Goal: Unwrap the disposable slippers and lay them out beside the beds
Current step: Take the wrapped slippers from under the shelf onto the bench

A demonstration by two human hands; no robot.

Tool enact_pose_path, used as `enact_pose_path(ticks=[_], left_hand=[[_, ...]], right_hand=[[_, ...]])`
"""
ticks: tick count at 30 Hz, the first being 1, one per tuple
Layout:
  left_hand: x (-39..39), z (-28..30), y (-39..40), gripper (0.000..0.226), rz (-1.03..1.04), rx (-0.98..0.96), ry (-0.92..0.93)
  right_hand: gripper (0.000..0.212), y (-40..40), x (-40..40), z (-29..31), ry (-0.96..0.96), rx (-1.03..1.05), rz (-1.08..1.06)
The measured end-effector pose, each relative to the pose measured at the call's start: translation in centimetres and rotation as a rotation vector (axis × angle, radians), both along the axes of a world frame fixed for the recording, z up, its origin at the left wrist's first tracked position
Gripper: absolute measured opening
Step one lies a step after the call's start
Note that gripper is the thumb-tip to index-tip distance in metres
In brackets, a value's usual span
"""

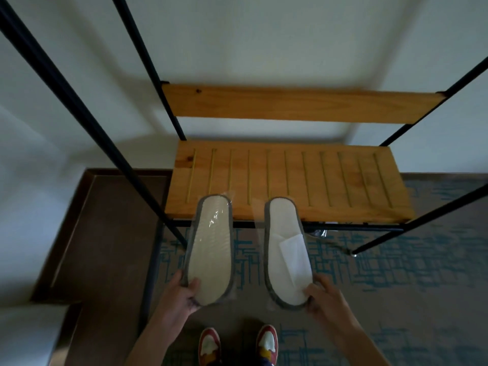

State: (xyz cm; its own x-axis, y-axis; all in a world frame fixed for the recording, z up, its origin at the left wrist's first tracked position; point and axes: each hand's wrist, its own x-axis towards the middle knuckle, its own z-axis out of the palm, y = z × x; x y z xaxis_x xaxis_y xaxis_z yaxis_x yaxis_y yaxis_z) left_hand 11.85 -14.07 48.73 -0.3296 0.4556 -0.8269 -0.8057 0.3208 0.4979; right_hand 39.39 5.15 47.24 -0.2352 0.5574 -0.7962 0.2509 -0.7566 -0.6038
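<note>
Both hands are occupied low in the frame: the left hand (pixel 184 291) grips one wrapped slipper (pixel 211 249), the right hand (pixel 326 294) another (pixel 286 249), with an open gap between the two slippers. Ahead of them the slatted wooden shelf (pixel 317 180) lies bare across the centre and right of the frame. Dark metal poles (pixel 79 112) slant across the upper left and fence the shelf's left side; more poles cross at the right edge. A wooden back rail (pixel 290 103) closes the far side. Patterned carpet (pixel 409 273) lies open at lower right.
</note>
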Motion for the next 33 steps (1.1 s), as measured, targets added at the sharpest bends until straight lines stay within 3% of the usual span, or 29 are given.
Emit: enact_pose_path(ticks=[4,9,16,25,33], left_hand=[[-0.3,6.4,1.8,0.052,-0.002,0.079,0.076],[-0.1,13.5,3.2,0.042,0.010,0.150,0.113],[-0.1,17.7,4.1,0.049,0.065,0.161,0.093],[-5.0,13.2,9.7,0.049,-0.132,-0.007,0.189],[-10.6,2.3,16.5,0.046,-0.027,-0.150,0.060]], right_hand=[[0.019,2.2,-0.3,6.5,0.066,0.054,0.010],[0.020,3.8,-0.4,13.6,0.151,0.101,0.022],[0.027,5.3,-0.4,19.3,0.182,0.120,0.055],[0.037,7.8,-4.7,18.8,0.249,0.097,-0.002],[0.045,12.2,-9.9,12.6,0.309,0.027,-0.018]])
